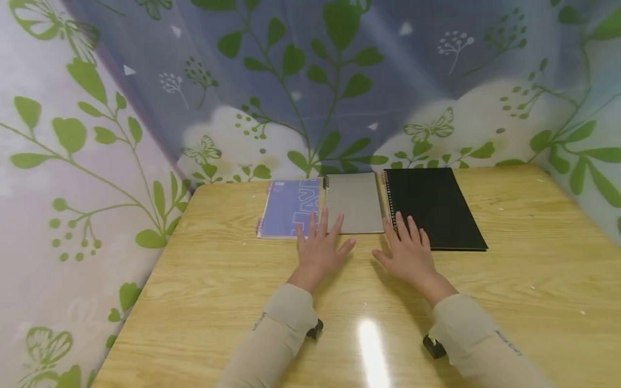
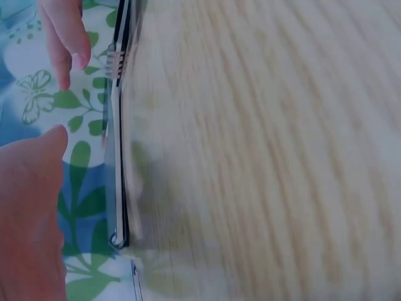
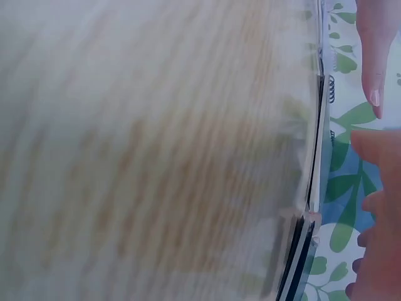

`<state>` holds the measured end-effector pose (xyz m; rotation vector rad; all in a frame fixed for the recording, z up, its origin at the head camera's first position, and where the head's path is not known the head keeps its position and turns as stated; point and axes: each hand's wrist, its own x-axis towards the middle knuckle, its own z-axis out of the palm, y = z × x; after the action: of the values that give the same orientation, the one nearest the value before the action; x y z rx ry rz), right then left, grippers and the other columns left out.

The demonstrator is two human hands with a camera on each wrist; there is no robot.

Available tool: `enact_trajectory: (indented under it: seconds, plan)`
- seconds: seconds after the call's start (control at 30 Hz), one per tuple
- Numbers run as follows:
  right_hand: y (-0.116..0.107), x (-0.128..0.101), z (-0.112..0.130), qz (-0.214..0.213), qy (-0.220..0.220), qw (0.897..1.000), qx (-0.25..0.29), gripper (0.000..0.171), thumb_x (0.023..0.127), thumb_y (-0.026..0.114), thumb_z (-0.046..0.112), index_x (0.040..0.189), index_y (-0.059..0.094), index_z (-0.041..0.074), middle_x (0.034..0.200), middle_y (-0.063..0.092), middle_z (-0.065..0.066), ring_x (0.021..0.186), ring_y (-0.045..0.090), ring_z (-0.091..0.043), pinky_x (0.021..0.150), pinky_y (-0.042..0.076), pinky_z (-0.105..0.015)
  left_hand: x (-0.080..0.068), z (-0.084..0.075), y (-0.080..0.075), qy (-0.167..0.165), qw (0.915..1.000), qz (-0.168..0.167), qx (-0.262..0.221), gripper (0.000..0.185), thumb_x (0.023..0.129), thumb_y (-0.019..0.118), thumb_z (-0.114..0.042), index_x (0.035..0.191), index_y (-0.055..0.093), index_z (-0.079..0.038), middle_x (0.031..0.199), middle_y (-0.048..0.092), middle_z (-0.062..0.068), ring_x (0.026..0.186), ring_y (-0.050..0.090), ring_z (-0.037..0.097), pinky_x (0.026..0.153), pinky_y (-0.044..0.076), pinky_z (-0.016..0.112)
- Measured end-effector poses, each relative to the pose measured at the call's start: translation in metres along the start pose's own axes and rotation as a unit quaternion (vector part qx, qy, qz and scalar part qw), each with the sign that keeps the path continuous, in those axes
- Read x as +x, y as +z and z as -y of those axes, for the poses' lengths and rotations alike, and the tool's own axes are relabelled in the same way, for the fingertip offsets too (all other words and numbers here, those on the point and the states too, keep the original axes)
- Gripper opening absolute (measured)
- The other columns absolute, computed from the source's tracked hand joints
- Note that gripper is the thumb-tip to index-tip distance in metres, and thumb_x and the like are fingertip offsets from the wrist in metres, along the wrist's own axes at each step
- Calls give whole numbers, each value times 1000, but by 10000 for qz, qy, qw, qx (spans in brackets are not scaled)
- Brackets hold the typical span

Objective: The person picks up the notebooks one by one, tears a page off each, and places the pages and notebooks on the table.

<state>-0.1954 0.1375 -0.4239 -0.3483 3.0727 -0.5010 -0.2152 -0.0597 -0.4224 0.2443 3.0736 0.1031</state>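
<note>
Beige sleeves (image 1: 274,334) foremost, my left grip (image 1: 320,250) and right grip (image 1: 409,253) splay empty; a careless brush could skew the notebooks (image 1: 355,199).

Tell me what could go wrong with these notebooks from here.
A forward push by the left hand might slide the purple notebook past the far edge of the table, which it lies close to. The coil of the black notebook sits right beside the grey notebook, so they could snag if the right hand shifts either.

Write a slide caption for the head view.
Left hand and right hand spread near blue notebook, gray notebook, black notebook on wooden table.
</note>
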Motion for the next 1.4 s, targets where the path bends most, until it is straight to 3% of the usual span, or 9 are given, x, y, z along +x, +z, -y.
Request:
enact_trajectory:
  seconds: [0.13, 0.23, 0.37, 0.67, 0.87, 1.03, 1.13, 1.3, 1.4]
  plan:
    - [1, 7, 5, -402, -135, 9969, 666, 55, 93, 49, 36, 137, 40, 3, 146, 28, -22, 135, 20, -42, 105, 21, -62, -1, 9, -2, 13, 9997, -156, -163, 66, 91, 27, -64, 148, 7, -36, 156, -11, 1, 143, -7, 31, 111, 0, 60]
    - [3, 16, 7, -686, -197, 9866, 1466, 37, 94, 49, 26, 121, 55, 2, 127, 50, -20, 121, 42, -39, 97, 36, -56, -2, 20, -4, 37, 9989, -278, -366, 65, 92, 37, -58, 147, 17, -32, 156, -9, 4, 143, 1, 33, 111, 4, 60]
    - [6, 26, 11, -617, -140, 9741, 2172, 25, 94, 49, 20, 110, 61, 4, 111, 60, -16, 104, 56, -33, 88, 45, -49, -5, 39, -4, -59, 9964, -451, -717, 59, 92, 46, -50, 143, 33, -24, 155, 9, 10, 142, 12, 33, 111, 11, 59]
    - [26, 45, 44, -198, 57, 9582, 2853, 22, 94, 51, 17, 107, 61, 3, 108, 62, -16, 101, 58, -31, 87, 47, -44, -2, 85, -2, -675, 9750, -1227, -1726, 39, 91, 53, -31, 124, 55, -11, 132, 51, 10, 124, 44, 30, 104, 34, 48]
    - [42, 53, 78, -69, 65, 9520, 3060, 21, 91, 55, 14, 105, 62, 1, 107, 64, -16, 101, 58, -29, 91, 46, -42, -5, 118, -9, -1119, 9746, -986, -1673, 40, 90, 51, -31, 124, 55, -11, 130, 53, 12, 119, 47, 35, 96, 40, 50]
    - [47, 55, 98, 35, 334, 9405, 3382, 30, 89, 53, 12, 113, 58, -4, 114, 61, -20, 107, 56, -32, 94, 45, -43, 0, 141, -12, -1470, 9660, -579, -2048, 50, 90, 49, -32, 133, 46, -6, 134, 46, 18, 123, 42, 39, 100, 37, 52]
    - [47, 56, 109, 360, 596, 9172, 3923, 40, 91, 50, 16, 125, 50, -5, 126, 54, -21, 116, 52, -35, 99, 41, -44, 3, 152, -10, -1733, 9503, -325, -2567, 57, 91, 48, -31, 137, 36, 0, 137, 43, 22, 125, 39, 40, 104, 33, 51]
    - [40, 58, 123, 916, 1210, 8426, 5167, 52, 94, 46, 19, 137, 33, -7, 141, 37, -23, 125, 42, -38, 105, 36, -46, 7, 167, -11, -2041, 9214, -104, -3306, 60, 93, 45, -29, 140, 27, 5, 137, 42, 25, 127, 39, 39, 107, 33, 46]
    - [40, 64, 126, 816, 1482, 8185, 5490, 52, 93, 46, 14, 136, 31, -11, 141, 35, -25, 126, 42, -38, 106, 36, -43, 18, 176, -9, -2040, 9126, 95, -3542, 62, 93, 46, -32, 139, 28, 6, 139, 41, 24, 128, 39, 36, 107, 33, 44]
